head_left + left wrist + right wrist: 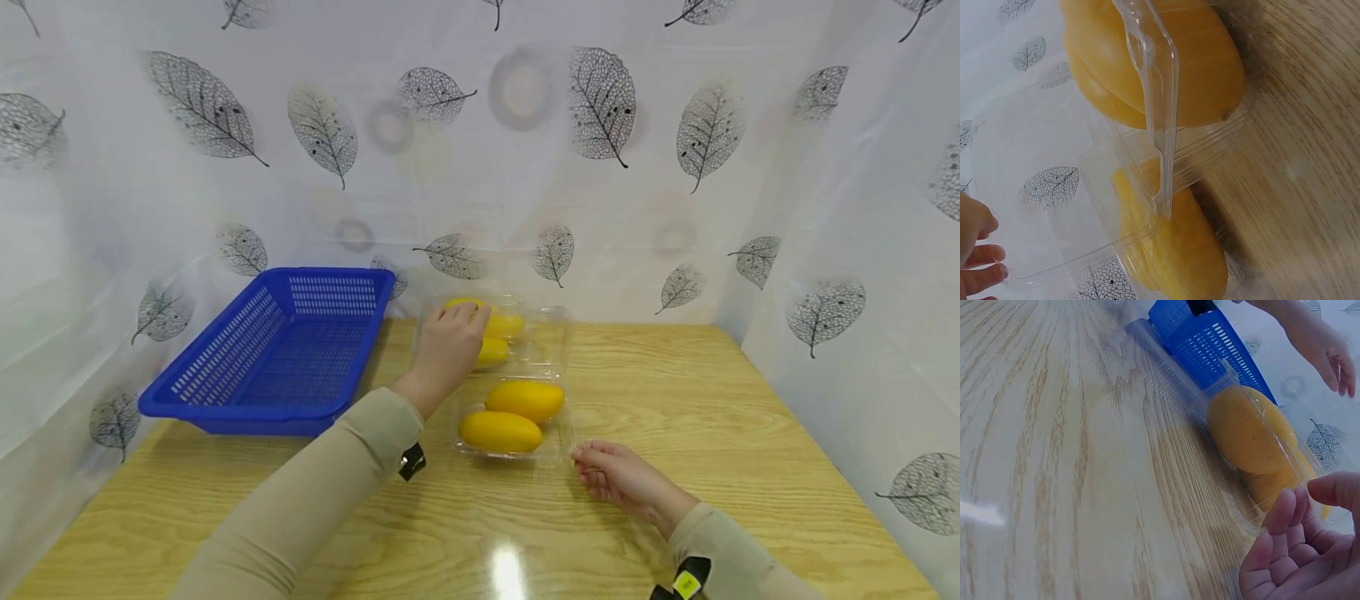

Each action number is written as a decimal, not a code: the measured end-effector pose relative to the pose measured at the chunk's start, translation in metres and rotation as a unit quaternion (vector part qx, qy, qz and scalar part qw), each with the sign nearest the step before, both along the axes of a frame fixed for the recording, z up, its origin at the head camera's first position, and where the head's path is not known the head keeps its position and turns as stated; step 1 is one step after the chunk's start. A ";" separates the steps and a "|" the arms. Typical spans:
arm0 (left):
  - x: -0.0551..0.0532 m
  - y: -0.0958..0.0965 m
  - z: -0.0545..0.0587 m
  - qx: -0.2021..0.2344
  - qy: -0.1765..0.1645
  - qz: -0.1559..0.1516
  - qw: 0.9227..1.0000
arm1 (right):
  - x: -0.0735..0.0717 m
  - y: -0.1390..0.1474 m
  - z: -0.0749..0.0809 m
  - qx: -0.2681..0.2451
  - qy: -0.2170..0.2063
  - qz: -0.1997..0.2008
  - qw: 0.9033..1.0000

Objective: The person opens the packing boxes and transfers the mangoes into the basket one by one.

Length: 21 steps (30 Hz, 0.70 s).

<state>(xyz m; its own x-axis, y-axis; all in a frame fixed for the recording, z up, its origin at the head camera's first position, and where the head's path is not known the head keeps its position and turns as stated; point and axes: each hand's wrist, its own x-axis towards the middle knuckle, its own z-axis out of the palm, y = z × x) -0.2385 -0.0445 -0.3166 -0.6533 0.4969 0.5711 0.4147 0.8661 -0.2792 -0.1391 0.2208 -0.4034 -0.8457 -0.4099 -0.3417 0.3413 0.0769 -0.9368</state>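
A clear plastic clamshell box (557, 433) lies on the table with two yellow mangoes (501, 432) in its near half. Its transparent lid (543, 346) is raised at the back, and more yellow mangoes (491, 352) show behind or through it. My left hand (452, 337) reaches over those rear mangoes; in the left wrist view its fingertips (999, 253) pinch the lid's edge. At the box's near right corner, my right hand (618, 479) pinches the plastic rim between thumb and fingers, seen also in the right wrist view. The left hand hides part of the rear mangoes.
A blue slotted plastic basket (262, 412) stands to the left of the box, with its floor bare. Wood-grained table (712, 400) extends to the right and front. A white leaf-patterned curtain (480, 167) encloses the back and sides.
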 end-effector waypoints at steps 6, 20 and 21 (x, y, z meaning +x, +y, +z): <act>-0.002 0.000 -0.001 -0.020 -0.019 0.005 1.000 | 0.000 0.000 0.000 0.001 0.003 -0.002 1.000; -0.006 0.001 -0.010 -0.022 -0.062 0.026 0.997 | -0.001 0.000 -0.001 0.008 -0.001 -0.007 1.000; -0.007 0.001 -0.011 -0.023 -0.064 0.028 0.997 | 0.000 0.000 -0.001 0.008 -0.001 -0.007 1.000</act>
